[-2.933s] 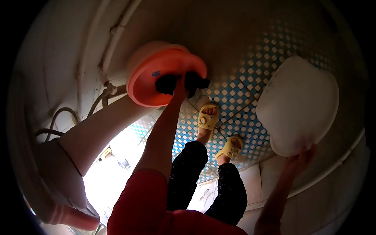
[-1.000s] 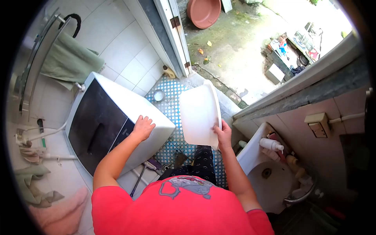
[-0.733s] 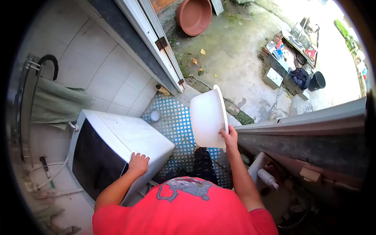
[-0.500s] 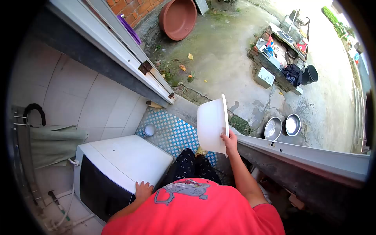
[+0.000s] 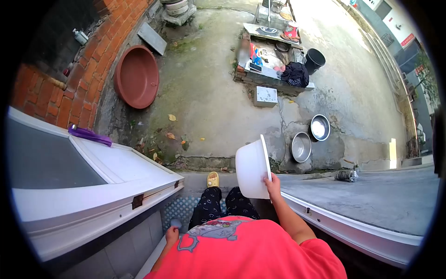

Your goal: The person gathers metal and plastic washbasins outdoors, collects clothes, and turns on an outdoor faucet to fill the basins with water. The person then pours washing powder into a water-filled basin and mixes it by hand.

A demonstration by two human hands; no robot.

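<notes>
My right hand (image 5: 273, 186) grips the rim of a white plastic basin (image 5: 251, 169), which hangs on its side in front of my right leg. The thumb lies on the rim. My left hand (image 5: 172, 234) is low beside my left hip, near the edge of the white machine, its fingers loosely curled and small in view; whether they touch anything is unclear. Below me a yellow slipper (image 5: 213, 180) is on the doorway's sill.
An open white door (image 5: 116, 162) stands at left, a door frame (image 5: 344, 221) at right. Outside are a reddish tub (image 5: 137, 76), two metal basins (image 5: 301, 147), a white-topped block (image 5: 265, 96), a black bucket (image 5: 314, 60) and a brick washing stand (image 5: 274, 81).
The view has swung from the bathroom to the yard as I moved into the doorway. The white basin stays in my right hand. My left hand has come off the white machine's top.
</notes>
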